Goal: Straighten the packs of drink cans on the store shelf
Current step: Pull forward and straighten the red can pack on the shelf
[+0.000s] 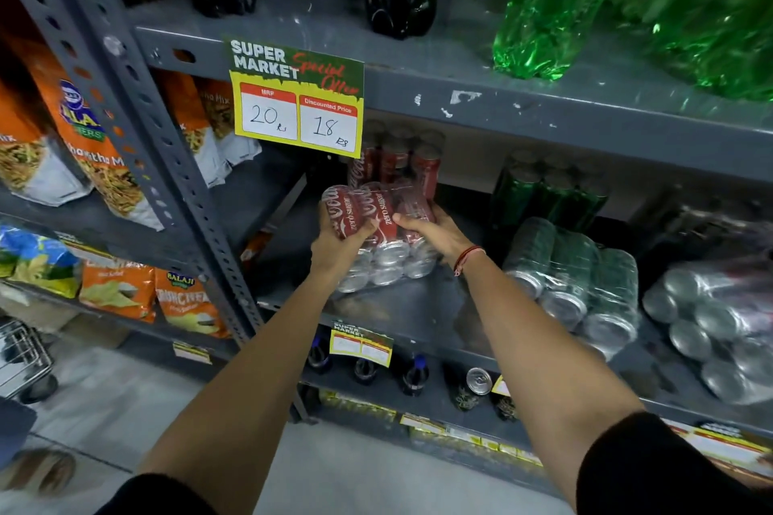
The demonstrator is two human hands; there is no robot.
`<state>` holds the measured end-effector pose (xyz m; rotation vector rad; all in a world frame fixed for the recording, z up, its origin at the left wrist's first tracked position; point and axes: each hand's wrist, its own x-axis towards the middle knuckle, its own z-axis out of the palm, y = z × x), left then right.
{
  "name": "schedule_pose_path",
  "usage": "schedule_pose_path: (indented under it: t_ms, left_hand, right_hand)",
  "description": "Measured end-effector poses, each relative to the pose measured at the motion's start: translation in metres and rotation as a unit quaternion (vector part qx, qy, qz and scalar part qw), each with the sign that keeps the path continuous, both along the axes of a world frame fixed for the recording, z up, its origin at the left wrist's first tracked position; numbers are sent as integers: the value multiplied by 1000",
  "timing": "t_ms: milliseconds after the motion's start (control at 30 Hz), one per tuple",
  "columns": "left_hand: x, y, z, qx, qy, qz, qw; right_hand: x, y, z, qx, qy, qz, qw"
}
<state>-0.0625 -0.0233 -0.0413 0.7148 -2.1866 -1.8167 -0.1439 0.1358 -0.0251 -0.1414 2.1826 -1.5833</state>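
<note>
While wrapped in slick film, likely heavy red can pack (pixel 378 236), below price sign (pixel 297 96): left hand (pixel 341 249) and right hand (pixel 437 234) clasped on opposite sides, best gripped low.

Both arms outstretched, left hand (pixel 341 240) and right hand (pixel 435 232) clasped.

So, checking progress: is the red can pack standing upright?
No, the red can pack lies tilted on its side between both hands.
</note>
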Motion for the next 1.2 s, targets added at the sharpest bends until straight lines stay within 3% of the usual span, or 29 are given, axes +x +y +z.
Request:
schedule_pose_path:
  t_ms: [200, 467, 733, 1200]
  left_hand:
    - [14, 6, -2, -29, 75, -30, 996]
    - [36, -3, -8, -124, 158, -122, 972]
    - [57, -9, -24, -218, 136, -140, 956]
    - [69, -1, -42, -239, 116, -96, 959]
  right_hand:
    - [14, 7, -15, -9, 59, -32, 998]
    - [54, 16, -40, -91, 151, -71, 982]
    - [91, 10, -59, -48, 210, -107, 971]
    - [105, 8, -70, -1, 216, -82, 973]
